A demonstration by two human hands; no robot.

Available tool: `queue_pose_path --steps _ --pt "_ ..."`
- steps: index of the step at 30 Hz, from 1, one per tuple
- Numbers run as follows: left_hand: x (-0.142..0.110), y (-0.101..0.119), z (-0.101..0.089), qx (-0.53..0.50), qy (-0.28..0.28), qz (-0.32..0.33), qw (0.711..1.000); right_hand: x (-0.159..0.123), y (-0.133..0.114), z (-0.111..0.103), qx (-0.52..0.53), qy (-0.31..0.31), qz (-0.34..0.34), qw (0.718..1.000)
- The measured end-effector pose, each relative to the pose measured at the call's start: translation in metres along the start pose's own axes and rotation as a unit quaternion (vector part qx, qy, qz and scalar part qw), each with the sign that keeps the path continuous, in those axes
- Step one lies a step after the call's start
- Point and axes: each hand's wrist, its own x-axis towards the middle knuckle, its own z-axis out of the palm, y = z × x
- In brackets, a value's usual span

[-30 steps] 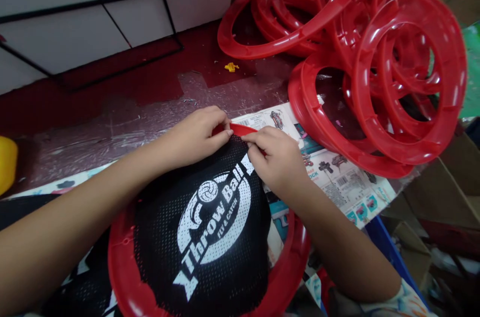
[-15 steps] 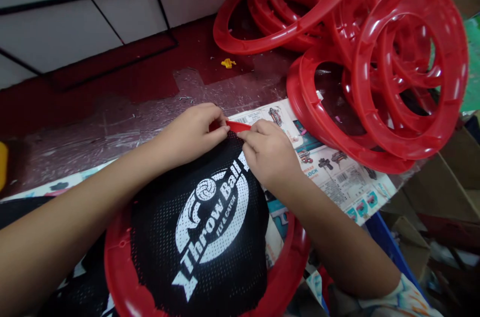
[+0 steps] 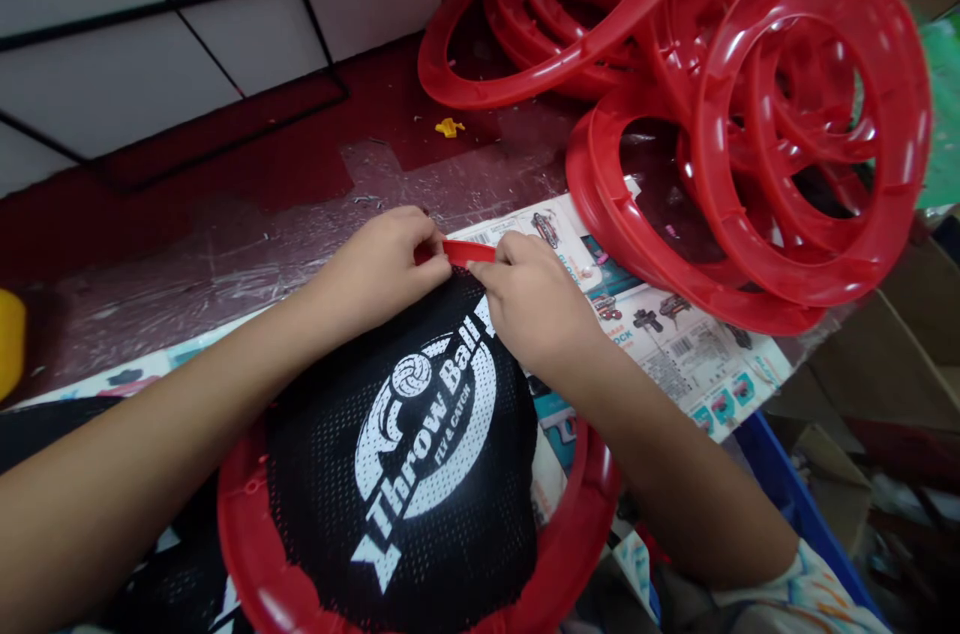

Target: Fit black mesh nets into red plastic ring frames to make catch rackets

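Observation:
A black mesh net (image 3: 315,504) with white "Throw Ball" print lies across a red plastic ring (image 3: 251,554) in front of me. At the ring's far side my left hand (image 3: 394,264) is closed, thumb and fingers pinching the rim where the mesh edge meets it. Just right of it my right hand (image 3: 536,299) is closed too, its fingertips pressing the mesh edge against the same rim. A short stretch of bare red rim shows between the hands. My hands and forearms hide parts of the ring, and its near edge runs out of view.
Several loose red rings (image 3: 814,264) are heaped at the back right. Printed cardboard (image 3: 675,364) lies under the work. A small yellow piece (image 3: 450,128) rests on the dark red tabletop (image 3: 277,214). A white panel with a black wire frame (image 3: 311,14) stands behind.
The view has shifted slightly, so the background sits a little further left. Both hands keep their pinch on the rim, with hardly any movement against the net.

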Motion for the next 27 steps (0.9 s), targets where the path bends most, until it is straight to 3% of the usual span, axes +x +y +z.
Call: queue_pose_path --steps 6,9,13,15,18,21,27 --pt "-0.001 -0.008 -0.011 0.006 -0.065 0.059 0.996 -0.013 0.000 -0.006 0.028 0.040 -0.016 0.999" --pt "-0.002 -0.012 -0.022 0.032 -0.100 0.045 0.993 -0.017 -0.003 -0.015 0.065 -0.021 0.033 0.997" --pt "-0.001 -0.015 -0.028 0.143 -0.090 0.038 0.985 -0.018 -0.006 -0.019 0.045 -0.070 0.052 0.995" --pt "0.001 -0.013 -0.026 0.162 -0.087 0.072 0.980 -0.020 -0.008 -0.016 0.008 -0.062 0.026 0.998" --pt "0.002 -0.007 -0.020 0.111 -0.085 0.151 0.979 -0.027 -0.013 -0.009 -0.049 -0.056 -0.013 0.997" --pt "0.000 -0.004 -0.021 0.074 -0.107 0.185 0.974 -0.033 -0.023 -0.004 -0.084 -0.061 -0.023 0.994" --pt "-0.009 -0.011 -0.037 0.074 -0.191 0.133 0.970 -0.027 -0.035 -0.003 -0.049 -0.171 0.045 0.983"
